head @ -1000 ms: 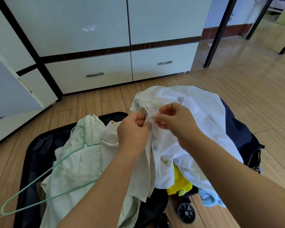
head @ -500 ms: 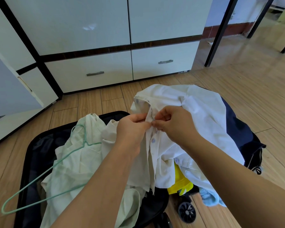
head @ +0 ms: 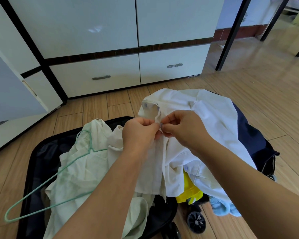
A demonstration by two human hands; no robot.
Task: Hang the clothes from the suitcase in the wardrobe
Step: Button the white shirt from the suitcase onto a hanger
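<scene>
Both hands, left (head: 140,130) and right (head: 183,128), pinch the white shirt's (head: 211,121) button placket above the open suitcase (head: 34,163).

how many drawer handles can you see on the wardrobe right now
3: one handle on the left front drawer, one on the right front drawer, one partly visible at the far left. Others may be out of frame.

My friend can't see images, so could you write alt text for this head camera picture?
Two hands, left hand and right hand, pinch the buttoned front edge of a white shirt held over an open black suitcase on a wooden floor. A green wire hanger lies on a pale garment in the suitcase, before a white wardrobe.
</scene>
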